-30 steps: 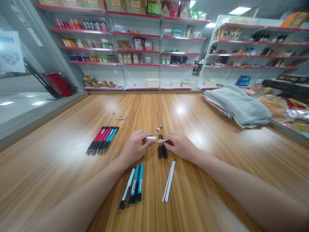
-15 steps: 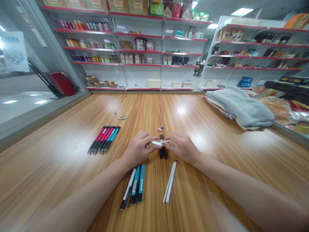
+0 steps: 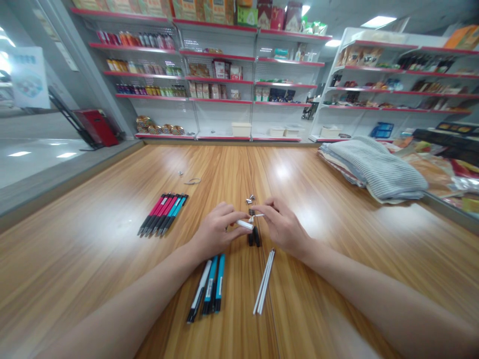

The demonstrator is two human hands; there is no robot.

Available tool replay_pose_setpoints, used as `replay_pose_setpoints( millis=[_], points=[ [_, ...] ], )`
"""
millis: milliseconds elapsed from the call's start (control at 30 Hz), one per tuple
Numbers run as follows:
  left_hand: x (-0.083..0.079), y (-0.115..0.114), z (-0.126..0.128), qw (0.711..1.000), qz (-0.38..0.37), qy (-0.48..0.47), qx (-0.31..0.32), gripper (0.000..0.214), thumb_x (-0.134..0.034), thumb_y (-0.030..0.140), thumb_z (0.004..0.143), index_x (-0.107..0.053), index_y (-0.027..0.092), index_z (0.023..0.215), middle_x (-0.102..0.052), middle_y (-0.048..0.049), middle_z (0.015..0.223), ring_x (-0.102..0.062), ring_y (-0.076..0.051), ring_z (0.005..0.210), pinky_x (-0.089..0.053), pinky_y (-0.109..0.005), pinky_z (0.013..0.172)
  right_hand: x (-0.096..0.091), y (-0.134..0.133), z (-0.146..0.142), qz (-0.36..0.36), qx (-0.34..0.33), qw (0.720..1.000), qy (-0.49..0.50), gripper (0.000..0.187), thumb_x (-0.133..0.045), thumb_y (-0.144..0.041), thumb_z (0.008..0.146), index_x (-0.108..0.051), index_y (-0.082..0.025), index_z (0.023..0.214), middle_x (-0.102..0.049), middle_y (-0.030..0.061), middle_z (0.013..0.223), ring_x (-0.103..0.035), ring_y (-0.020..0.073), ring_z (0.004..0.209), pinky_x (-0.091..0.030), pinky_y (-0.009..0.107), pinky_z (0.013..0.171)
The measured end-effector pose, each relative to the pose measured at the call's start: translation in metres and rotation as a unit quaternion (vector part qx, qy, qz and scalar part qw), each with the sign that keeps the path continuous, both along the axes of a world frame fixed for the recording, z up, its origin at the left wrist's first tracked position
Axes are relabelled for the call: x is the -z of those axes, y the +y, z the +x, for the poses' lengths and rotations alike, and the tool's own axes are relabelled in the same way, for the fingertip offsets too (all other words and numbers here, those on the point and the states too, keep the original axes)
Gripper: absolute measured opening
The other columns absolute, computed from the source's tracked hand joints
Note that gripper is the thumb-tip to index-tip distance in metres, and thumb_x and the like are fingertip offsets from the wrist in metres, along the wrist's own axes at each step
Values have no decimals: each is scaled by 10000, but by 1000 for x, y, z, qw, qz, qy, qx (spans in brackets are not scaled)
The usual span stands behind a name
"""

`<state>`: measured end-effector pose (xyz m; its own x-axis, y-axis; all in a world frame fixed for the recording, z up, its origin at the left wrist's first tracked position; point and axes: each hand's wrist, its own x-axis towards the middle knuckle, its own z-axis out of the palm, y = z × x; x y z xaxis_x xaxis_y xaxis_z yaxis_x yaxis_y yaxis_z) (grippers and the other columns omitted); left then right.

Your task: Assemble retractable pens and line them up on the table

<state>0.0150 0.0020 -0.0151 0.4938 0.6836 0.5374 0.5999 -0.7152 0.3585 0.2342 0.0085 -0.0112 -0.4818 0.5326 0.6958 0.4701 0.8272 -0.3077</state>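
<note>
My left hand [image 3: 215,228] pinches a white pen barrel [image 3: 245,225] between thumb and fingers, its end pointing right. Facing it, my right hand [image 3: 285,229] grips a thin white refill [image 3: 259,215], whose tip sits just apart from the barrel's end. Black rubber grips [image 3: 256,237] lie below the hands. Small silver pen tips [image 3: 249,200] and dark little parts [image 3: 251,212] are just beyond. White refills [image 3: 264,283] rest on the table nearer to me. Left of them lie blue barrels [image 3: 210,285] and a white barrel with a black end [image 3: 199,291].
A row of pink and blue pens [image 3: 162,214] lies at left on the wooden table [image 3: 314,309]. Behind it are a thin ring-shaped piece [image 3: 192,181] and a tiny silver piece [image 3: 180,173]. Folded cloths [image 3: 377,167] are stacked at right. Stocked shelves [image 3: 220,80] stand behind.
The refill in my right hand has drawn back from the barrel's end, leaving a gap. The barrel has tilted slightly and shifted right. Things on the table lie as before.
</note>
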Motion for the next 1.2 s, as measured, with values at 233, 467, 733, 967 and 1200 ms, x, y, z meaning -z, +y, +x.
replay_pose_setpoints(
  millis=[233, 467, 733, 967, 1200],
  points=[
    [-3, -2, 0, 998, 22, 45, 45, 347, -549, 419, 888, -649, 219, 1154, -572, -48, 802, -479, -172, 787, -390, -305, 737, -4, -7, 1, 34, -24, 999, 30, 242, -483, -114, 901, -604, -199, 1092, -614, 89, 986, -604, 175, 924, -529, 315, 814],
    [-4, 0, -1, 1000, -10, 13, 12, 310, -497, 411, 920, -667, 212, 1086, -611, -53, 837, -513, -169, 820, -399, -297, 758, -7, -12, 1, 98, -57, 993, 27, 209, -579, -136, 862, -625, -227, 1045, -710, 43, 920, -661, 153, 827, -539, 290, 743],
    [-2, 1, -1, 1000, -23, -8, -4, 284, -508, 392, 918, -672, 207, 1059, -650, -55, 881, -552, -167, 844, -411, -292, 773, -9, -13, 1, 111, -69, 991, 27, 202, -617, -104, 833, -629, -215, 1002, -721, 38, 885, -657, 152, 785, -533, 282, 692],
    [5, -1, 1, 999, 48, 2, 14, 321, -460, 250, 945, -567, 190, 1242, -672, -81, 983, -588, -177, 908, -422, -328, 826, -6, -10, 0, 91, -56, 994, 14, 159, -593, -125, 857, -632, -213, 983, -718, 40, 891, -649, 152, 798, -522, 287, 718],
    [-6, -7, 2, 997, 58, 40, 34, 237, -451, 262, 951, -589, 187, 1129, -655, -69, 950, -587, -167, 897, -425, -302, 811, -5, -10, -1, 89, -54, 994, 12, 173, -611, -98, 839, -634, -202, 975, -719, 34, 905, -635, 145, 786, -505, 275, 710]
  ],
)
